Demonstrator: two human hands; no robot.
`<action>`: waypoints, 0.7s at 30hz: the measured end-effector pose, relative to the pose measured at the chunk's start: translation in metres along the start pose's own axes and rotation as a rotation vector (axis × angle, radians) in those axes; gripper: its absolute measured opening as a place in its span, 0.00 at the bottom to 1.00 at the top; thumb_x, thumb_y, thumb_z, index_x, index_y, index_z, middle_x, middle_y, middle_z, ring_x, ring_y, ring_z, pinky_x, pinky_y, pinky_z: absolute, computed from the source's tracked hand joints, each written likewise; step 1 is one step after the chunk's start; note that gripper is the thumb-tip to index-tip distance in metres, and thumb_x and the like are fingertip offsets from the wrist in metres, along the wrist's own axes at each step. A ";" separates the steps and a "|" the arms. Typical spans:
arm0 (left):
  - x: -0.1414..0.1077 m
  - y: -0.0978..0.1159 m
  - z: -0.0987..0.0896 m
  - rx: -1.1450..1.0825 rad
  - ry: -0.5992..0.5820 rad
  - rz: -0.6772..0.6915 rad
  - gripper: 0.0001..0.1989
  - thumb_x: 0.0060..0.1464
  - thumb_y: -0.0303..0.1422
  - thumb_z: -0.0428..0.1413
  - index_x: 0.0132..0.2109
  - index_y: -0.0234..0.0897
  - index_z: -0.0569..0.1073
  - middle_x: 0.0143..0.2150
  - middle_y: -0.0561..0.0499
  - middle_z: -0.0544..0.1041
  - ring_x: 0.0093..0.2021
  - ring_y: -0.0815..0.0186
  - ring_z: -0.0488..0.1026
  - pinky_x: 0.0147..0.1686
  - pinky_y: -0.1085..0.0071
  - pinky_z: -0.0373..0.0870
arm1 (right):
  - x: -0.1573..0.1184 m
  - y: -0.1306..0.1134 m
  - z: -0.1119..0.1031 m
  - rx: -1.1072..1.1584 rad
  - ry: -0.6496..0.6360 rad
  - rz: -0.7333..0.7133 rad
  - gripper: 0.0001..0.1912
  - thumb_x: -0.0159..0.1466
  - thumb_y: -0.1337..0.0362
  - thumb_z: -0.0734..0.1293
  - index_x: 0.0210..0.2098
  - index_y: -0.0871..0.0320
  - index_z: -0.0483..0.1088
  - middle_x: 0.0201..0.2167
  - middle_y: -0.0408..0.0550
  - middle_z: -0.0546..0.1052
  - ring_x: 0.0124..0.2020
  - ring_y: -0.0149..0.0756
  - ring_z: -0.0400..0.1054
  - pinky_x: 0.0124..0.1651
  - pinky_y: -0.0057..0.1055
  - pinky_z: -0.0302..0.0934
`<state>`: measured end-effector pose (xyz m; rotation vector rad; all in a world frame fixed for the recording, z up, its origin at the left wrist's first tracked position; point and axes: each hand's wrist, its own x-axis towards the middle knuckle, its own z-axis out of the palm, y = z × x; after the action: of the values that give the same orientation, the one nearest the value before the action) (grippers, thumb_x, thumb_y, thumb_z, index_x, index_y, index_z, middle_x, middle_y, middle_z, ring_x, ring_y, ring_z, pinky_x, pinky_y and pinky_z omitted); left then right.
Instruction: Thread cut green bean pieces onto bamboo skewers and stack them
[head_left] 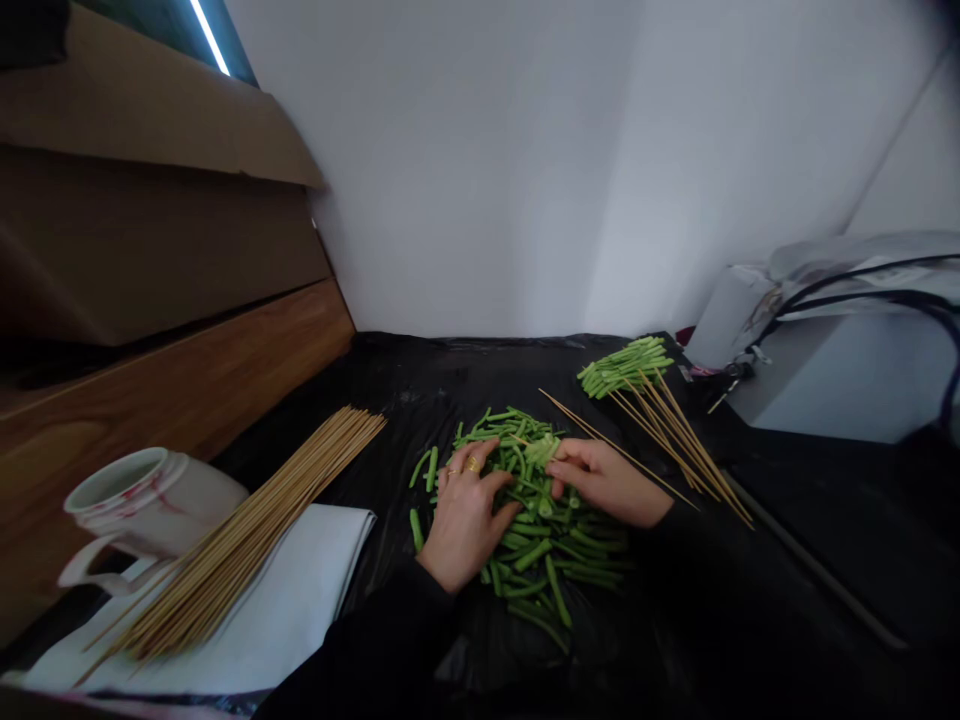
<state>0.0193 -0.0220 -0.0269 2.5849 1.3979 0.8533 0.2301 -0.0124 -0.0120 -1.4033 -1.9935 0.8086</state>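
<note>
The scene is dim and cool; a bright strip (211, 38) glares at upper left. Soft shading bands the pale wall (450, 150), the cardboard box (172, 240) lies in shadow, green stems (532, 555) look slightly blurred, and the edges stretch.

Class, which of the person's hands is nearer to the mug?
Left. The left hand is over the green stalks, to the right of the mug; the right hand is farther right, beyond the left one.
</note>
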 end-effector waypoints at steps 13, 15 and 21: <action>-0.002 0.001 0.000 -0.102 0.006 0.031 0.08 0.51 0.29 0.58 0.41 0.41 0.74 0.63 0.44 0.61 0.63 0.49 0.55 0.55 0.48 0.58 | -0.004 0.012 -0.005 -0.412 0.361 0.014 0.11 0.65 0.61 0.57 0.31 0.55 0.67 0.26 0.44 0.74 0.26 0.31 0.65 0.30 0.27 0.49; -0.001 0.005 -0.002 -0.144 0.055 0.040 0.12 0.52 0.27 0.57 0.44 0.42 0.74 0.62 0.45 0.62 0.62 0.51 0.55 0.56 0.49 0.56 | -0.005 0.009 -0.003 -0.537 0.395 -0.005 0.12 0.66 0.61 0.55 0.33 0.55 0.67 0.29 0.46 0.75 0.28 0.31 0.67 0.30 0.27 0.48; 0.019 0.016 -0.017 -0.108 -0.071 0.201 0.16 0.45 0.37 0.65 0.43 0.44 0.75 0.50 0.47 0.72 0.54 0.51 0.62 0.50 0.54 0.58 | -0.007 0.005 0.000 -0.699 0.474 -0.069 0.16 0.69 0.61 0.52 0.32 0.56 0.67 0.28 0.47 0.75 0.29 0.31 0.67 0.30 0.27 0.47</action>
<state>0.0304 -0.0193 0.0006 2.6751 1.0571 0.8266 0.2352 -0.0179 -0.0168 -1.6728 -1.9855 -0.2899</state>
